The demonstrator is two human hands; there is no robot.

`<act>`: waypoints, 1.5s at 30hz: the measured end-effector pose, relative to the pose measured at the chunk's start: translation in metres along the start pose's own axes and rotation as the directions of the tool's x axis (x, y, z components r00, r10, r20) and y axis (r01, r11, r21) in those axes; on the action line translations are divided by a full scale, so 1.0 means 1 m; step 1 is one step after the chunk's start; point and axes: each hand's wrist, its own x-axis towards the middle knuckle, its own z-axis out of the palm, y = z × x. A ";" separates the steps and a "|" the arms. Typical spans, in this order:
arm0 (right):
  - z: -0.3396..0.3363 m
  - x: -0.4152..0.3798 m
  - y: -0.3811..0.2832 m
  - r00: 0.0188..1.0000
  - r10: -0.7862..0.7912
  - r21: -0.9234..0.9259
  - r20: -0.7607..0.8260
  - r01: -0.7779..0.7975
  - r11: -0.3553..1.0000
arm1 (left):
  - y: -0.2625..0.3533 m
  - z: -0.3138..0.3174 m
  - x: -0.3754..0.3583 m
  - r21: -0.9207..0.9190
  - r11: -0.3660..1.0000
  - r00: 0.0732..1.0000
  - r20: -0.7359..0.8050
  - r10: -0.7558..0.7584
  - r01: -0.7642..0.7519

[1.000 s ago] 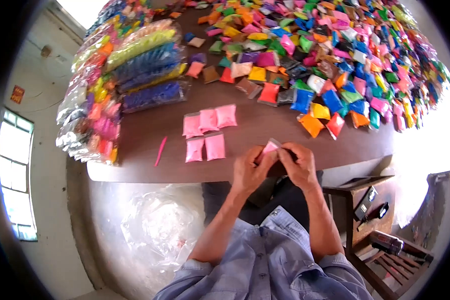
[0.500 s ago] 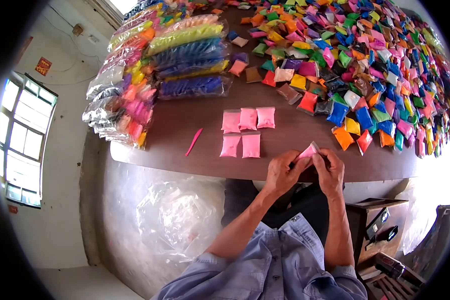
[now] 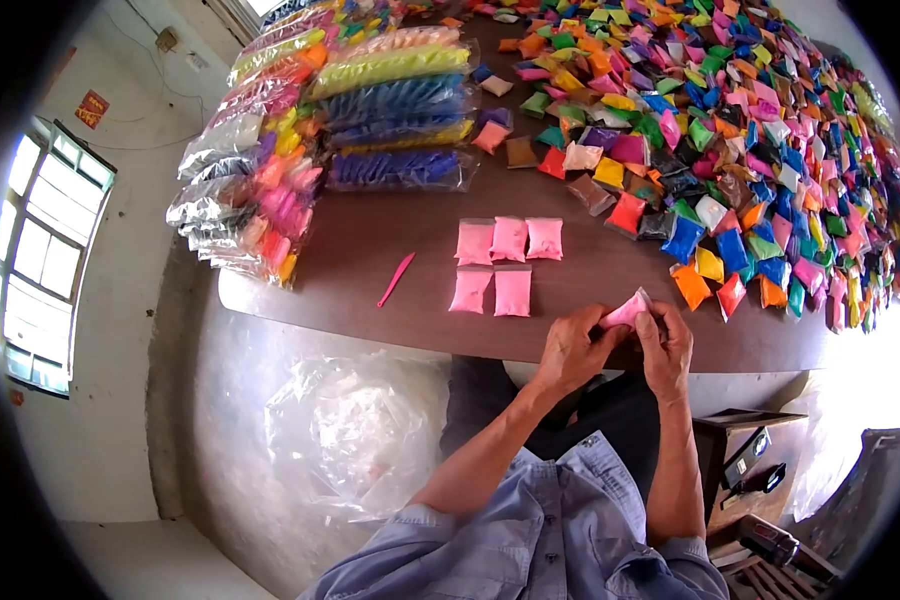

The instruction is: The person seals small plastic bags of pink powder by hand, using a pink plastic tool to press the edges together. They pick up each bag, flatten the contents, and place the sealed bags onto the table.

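Note:
Near the table's front edge, my left hand [image 3: 574, 350] and my right hand [image 3: 667, 345] are both closed on one small pink packet [image 3: 627, 309], which shows between the fingertips. To the left of my hands several pink packets lie flat on the table in two rows, among them one at the lower right of the group [image 3: 512, 291] and one at the upper left [image 3: 475, 241]. Farther left lies a thin pink plastic tool [image 3: 397, 279].
A large heap of small coloured packets [image 3: 730, 150] covers the table's right and back. Long clear bags of coloured packets [image 3: 400, 120] are stacked at the left. The brown table [image 3: 350, 235] has a curved front edge. A wooden cabinet [image 3: 770, 440] stands at the lower right.
The view has shifted slightly, so the table's things appear a little displaced. The packet in my hands is tilted flatter and shows more of its pink surface.

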 end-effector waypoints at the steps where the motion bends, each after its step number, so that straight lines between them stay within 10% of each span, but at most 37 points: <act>1: 0.000 0.000 0.000 1.000 0.003 0.026 0.006 -0.003 1.000 | -0.001 0.000 0.000 0.033 0.999 1.000 0.004 -0.003 0.003; 45: 0.002 -0.002 -0.003 0.994 0.081 0.003 0.075 -0.081 0.997 | -0.002 -0.009 -0.004 -0.258 0.965 0.996 -0.089 0.024 -0.047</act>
